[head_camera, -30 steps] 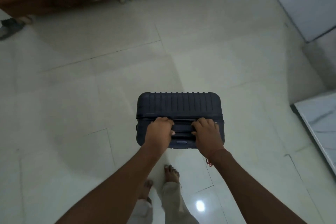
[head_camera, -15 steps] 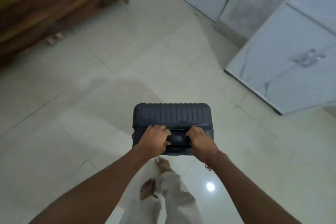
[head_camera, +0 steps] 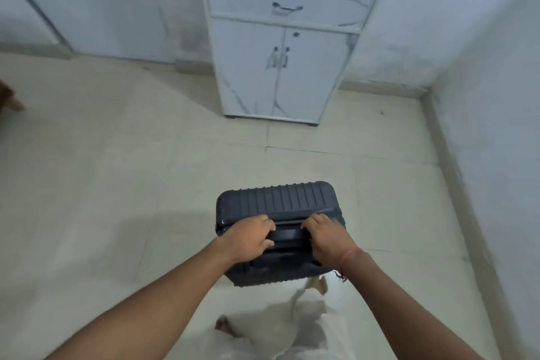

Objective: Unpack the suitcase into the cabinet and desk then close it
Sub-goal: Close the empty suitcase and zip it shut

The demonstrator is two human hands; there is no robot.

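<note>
I see the suitcase [head_camera: 277, 204] from above, so most of its body is hidden; only the ribbed dark top side and part of the near side show. Its wheels and its lower part I cannot see. The top handle [head_camera: 287, 235] is partly covered by both hands, and only the middle piece of it stays visible between them. My legs in light trousers [head_camera: 292, 327] are blurred at the lower edge, and one foot is hard to make out. The forearms are cut off by the bottom of the frame.

The suitcase is closed and is in the lower middle of the view, over the pale tiled floor [head_camera: 117, 184], in front of the white cabinet [head_camera: 280, 73] and well apart from it. I cannot tell if it touches the floor or is lifted. The long axis of its top side runs from left to right, across my view, and the ribs run away from me toward the cabinet.

The left hand [head_camera: 248, 238] grips the left end of the handle, the fingers [head_camera: 264, 223] curled over it. The right hand [head_camera: 328, 237] grips the right end in the same way, with a red thread [head_camera: 349, 254] around the wrist.

The cabinet has a drawer above and two closed doors below; its top is cut off. At the far left edge a brown wooden thing [head_camera: 8, 96] shows only a small part.
</note>
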